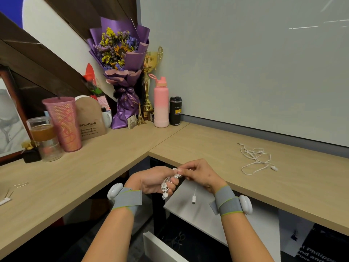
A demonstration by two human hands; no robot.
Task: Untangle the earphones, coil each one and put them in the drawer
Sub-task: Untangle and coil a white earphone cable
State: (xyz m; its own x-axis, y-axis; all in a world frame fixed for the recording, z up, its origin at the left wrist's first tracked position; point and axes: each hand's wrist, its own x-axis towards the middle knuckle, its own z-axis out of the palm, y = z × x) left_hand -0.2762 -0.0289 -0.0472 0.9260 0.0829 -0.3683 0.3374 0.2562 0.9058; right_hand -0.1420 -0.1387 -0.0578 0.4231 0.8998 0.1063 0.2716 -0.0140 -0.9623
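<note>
A grey stretch-fabric wristband edged in lime green wrapped the wrist behind the left hand, carrying a white rounded plastic pod. The right hand wore 1 matching grey wristband and 1 matching white pod.

I count two hands: left hand, right hand. Two sets of earphones: held earphones between the hands, loose earphones on the table to their right (a cord far left I can't identify). One drawer below them. Beyond them: one bouquet, one trophy, one pink bottle, one black flask.
</note>
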